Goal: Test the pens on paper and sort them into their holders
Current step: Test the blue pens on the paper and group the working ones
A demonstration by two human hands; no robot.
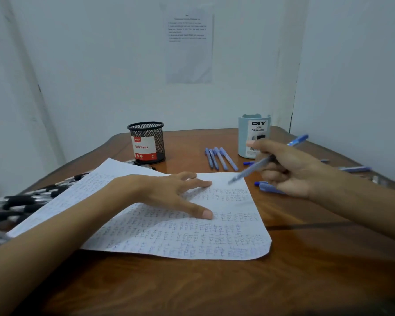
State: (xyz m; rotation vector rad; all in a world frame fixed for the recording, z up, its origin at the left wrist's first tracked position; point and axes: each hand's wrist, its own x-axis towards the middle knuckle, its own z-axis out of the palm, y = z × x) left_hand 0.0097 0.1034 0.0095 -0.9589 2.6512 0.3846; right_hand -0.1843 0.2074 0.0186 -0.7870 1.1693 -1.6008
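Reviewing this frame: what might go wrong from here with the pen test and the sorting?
1. The paper is nearly covered in scribbles, so a fresh stroke from the blue pen held in the right hand may be hard to tell from the old marks.
2. Some loose blue pens lie by that hand, apart from the row of four; tested and untested pens could get mixed.
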